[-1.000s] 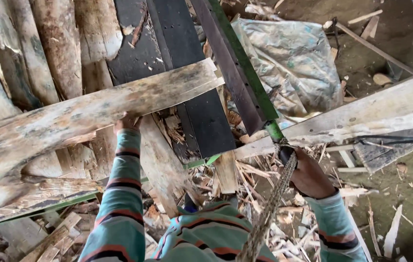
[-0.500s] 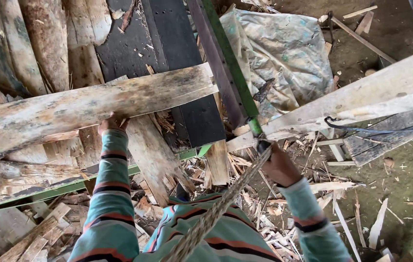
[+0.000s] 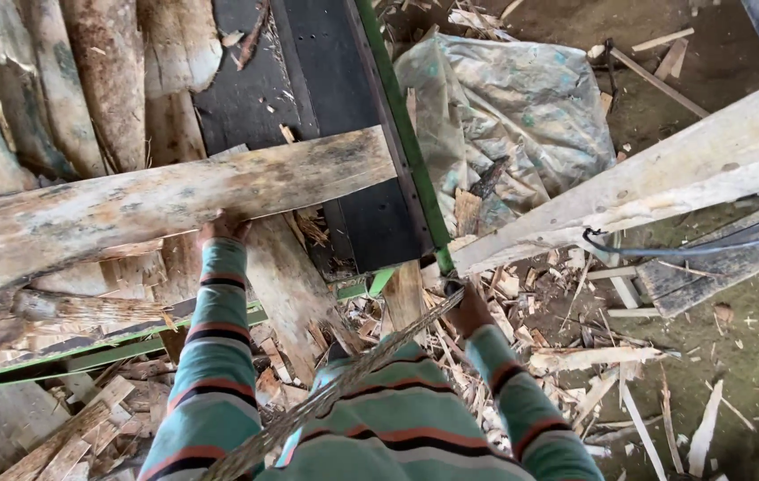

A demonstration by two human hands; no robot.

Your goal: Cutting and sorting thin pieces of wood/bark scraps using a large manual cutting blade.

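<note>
Left hand: the left hand [image 3: 224, 227] is pressed against the lower edge of a rough wooden slab [image 3: 175, 200]; the fingers are curled up onto the wood, so the slab is gripped from beneath.
Right hand: the right hand [image 3: 469, 307] is closed around the near end of a twisted rope [image 3: 344, 387], just below the lower end of a green metal bar [image 3: 402, 142]; the fingers themselves are mostly hidden by the back of the hand.
Rope: it is stretched taut and slanted from the right hand down across the chest towards the bottom edge of the view, where it is cut off.
Slab: it is laid almost level across the machine bed, its right end resting on the dark metal plate [image 3: 326, 98] and touching the green bar, its left end running out at the left edge.
Sleeves: both arms are covered by teal sleeves with dark and orange stripes.
Logs: several barked logs [image 3: 103, 80] are stacked behind the slab, in the upper left corner.
Second plank: a pale plank [image 3: 665, 174] is set slanting from the green bar up to the right edge; black cables [image 3: 691, 245] are hung just under it.
Sack: a crumpled plastic sack [image 3: 522, 107] is seen beyond the bar, on the ground.
Ground: wood chips and splinters [image 3: 567, 356] are scattered over the dirt near the right hand.
</note>
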